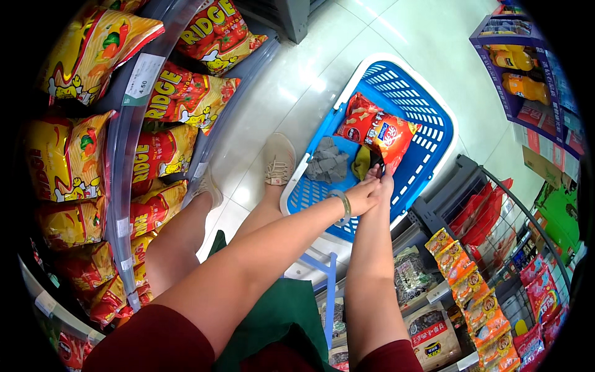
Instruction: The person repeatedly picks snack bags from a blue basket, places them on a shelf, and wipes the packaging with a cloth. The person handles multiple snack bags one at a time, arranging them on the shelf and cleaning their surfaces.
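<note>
A blue shopping basket with a white rim (450, 125) stands before me. In it lie a red snack bag (379, 130), a crumpled grey cloth (327, 160) and a yellow and black item (361, 162). My right hand (385, 183) reaches into the basket, its fingertips at the lower edge of the snack bag; whether they grip it is not clear. My left hand (365, 197), with a pale bangle (346, 208) at the wrist, rests against my right hand, touching it near the palm. The fingers of both hands partly hide each other.
Shelves of potato chip bags (186, 97) curve along the left. A wire rack (516, 204) and hanging snack packets (469, 288) are at the right. A purple drinks display (497, 79) stands at upper right. A blue-grey frame (331, 293) is below the basket.
</note>
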The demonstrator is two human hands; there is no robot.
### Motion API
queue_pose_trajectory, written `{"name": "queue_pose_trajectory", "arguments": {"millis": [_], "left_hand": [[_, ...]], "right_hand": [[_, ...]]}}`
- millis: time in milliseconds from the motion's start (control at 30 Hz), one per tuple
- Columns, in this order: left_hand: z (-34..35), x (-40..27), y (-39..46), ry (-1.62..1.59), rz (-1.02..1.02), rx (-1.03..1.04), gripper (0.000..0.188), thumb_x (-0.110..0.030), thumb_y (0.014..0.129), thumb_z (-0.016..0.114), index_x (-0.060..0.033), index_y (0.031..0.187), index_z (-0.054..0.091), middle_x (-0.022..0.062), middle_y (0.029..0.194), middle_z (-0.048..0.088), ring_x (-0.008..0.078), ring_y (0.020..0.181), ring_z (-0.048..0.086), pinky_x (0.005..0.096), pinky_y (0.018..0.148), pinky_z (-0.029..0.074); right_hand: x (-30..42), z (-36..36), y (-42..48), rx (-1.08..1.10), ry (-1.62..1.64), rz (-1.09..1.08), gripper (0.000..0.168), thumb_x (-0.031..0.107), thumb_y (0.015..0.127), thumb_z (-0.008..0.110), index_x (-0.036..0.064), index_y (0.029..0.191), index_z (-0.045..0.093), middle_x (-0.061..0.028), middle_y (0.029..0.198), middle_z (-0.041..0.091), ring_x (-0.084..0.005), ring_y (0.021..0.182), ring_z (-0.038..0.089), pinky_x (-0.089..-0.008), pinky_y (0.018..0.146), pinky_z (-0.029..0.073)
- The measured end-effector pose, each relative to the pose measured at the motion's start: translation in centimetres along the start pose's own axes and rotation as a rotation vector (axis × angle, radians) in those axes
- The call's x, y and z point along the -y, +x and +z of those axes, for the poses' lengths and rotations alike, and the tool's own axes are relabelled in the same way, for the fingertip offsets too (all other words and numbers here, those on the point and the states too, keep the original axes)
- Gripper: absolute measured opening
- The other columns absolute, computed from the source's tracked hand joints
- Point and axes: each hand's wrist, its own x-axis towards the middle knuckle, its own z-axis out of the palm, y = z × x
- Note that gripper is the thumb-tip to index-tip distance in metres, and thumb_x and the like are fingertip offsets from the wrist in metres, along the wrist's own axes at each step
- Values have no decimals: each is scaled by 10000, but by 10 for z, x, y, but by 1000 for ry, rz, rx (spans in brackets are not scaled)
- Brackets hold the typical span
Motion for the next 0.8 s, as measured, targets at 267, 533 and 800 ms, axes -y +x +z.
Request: {"name": "queue_pose_trajectory", "arguments": {"millis": [267, 533, 800], "left_hand": [[-14, -18, -24, 148, 48, -180, 655, -377, 834, 551, 17, 1328, 379, 196, 1380, 364, 309, 1281, 348, 358, 1048, 297], [-9, -65, -96, 118, 184, -367, 757, -364, 796, 634, 17, 1358, 300, 226, 1282, 425, 335, 1209, 415, 362, 1001, 350], [-11, -74, -198, 68, 282, -692, 942, -331, 769, 722, -31, 1430, 123, 210, 1313, 296, 222, 1021, 539, 288, 768, 510]], "right_hand": [[-46, 17, -122, 24, -280, -683, 244, 137, 859, 473, -19, 1030, 550, -91, 971, 597, -162, 825, 573, -269, 712, 465], [-37, -19, -232, 188, -527, -833, 322, 76, 860, 437, -86, 1107, 563, -120, 1031, 610, -147, 906, 584, -251, 806, 451], [-32, -38, -331, 535, -693, -934, 323, 32, 804, 443, -124, 1060, 562, -178, 1075, 601, -199, 962, 582, -285, 898, 423]]}}
